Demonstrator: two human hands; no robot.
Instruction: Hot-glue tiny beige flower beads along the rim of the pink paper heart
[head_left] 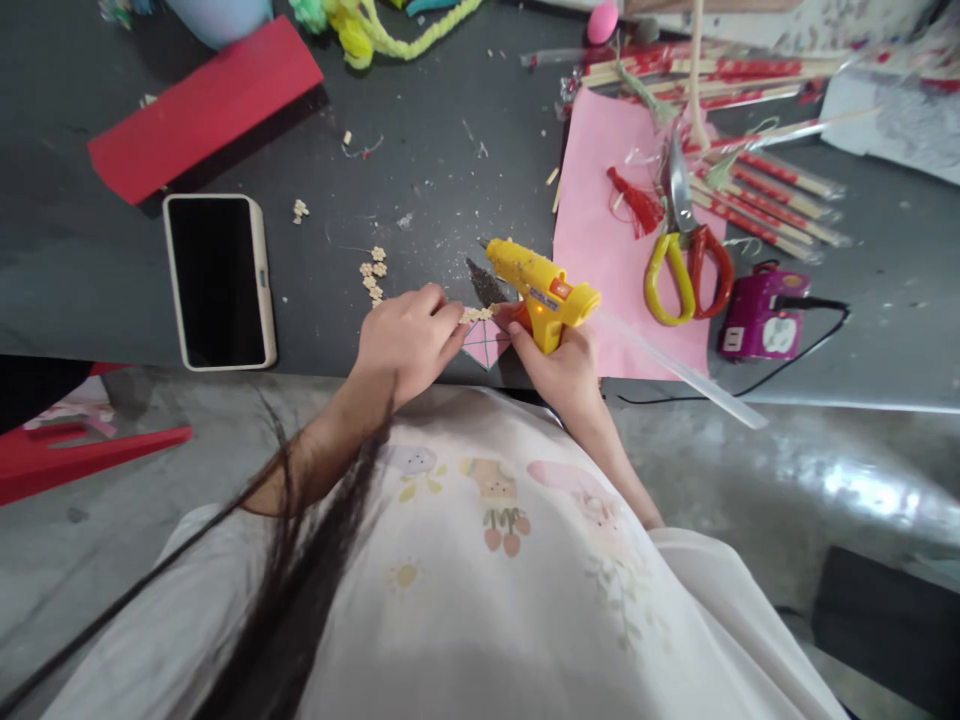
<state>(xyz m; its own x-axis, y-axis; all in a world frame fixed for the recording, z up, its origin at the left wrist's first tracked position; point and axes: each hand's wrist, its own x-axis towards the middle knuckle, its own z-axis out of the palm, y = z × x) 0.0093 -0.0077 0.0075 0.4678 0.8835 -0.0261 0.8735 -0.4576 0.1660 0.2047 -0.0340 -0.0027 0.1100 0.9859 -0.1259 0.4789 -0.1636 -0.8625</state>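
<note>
Hair (pixel 292 600), cluttered table (pixel 435 110), glossy floor (pixel 720 470)

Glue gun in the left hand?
No, the right hand grips the yellow glue gun, while the left hand is by the small beige pieces.

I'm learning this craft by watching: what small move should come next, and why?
Probably a light press by the left hand on the row of small beige pieces at the edge of the pink paper: its fingertips are at the row's end, while the right hand holds the yellow glue gun with its nozzle pointing away from the paper.
</note>
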